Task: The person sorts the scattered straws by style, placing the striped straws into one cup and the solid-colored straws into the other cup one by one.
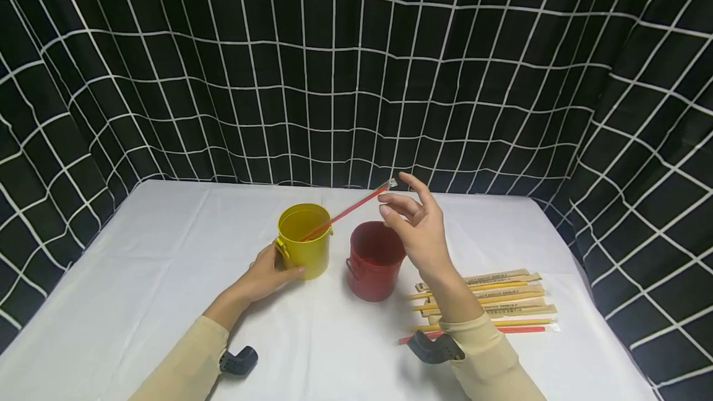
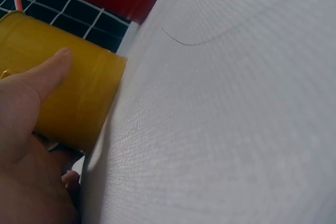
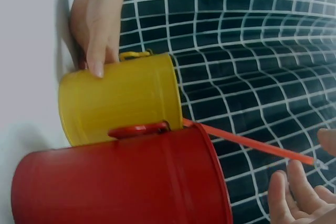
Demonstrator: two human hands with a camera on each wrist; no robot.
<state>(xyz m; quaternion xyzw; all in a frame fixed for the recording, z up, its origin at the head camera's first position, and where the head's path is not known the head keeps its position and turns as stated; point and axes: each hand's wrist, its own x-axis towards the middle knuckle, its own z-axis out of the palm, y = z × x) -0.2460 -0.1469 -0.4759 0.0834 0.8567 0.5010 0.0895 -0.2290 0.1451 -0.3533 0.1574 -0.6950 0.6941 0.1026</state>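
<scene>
My left hand (image 1: 271, 277) grips the yellow bucket (image 1: 316, 258) low on its near left side, the thumb lying along the wall in the left wrist view. A red straw (image 1: 356, 205) in a clear wrapper leans in that bucket, its upper end sticking out over the rim to the right. Close to that end is my right hand (image 1: 421, 228), raised with thumb and fingers spread apart and not closed round the straw. Below the right hand stands the red bucket (image 1: 372, 280), upright, just right of the yellow one; the hand overlaps its rim in the head view.
Several paper-wrapped straws (image 1: 515, 310), with yellow ones and a red straw (image 1: 523, 329) among them, lie under and beside the right forearm. The white tablecloth (image 1: 167, 252) ends at a black curtain (image 1: 278, 79) with a white grid, which surrounds the back and sides.
</scene>
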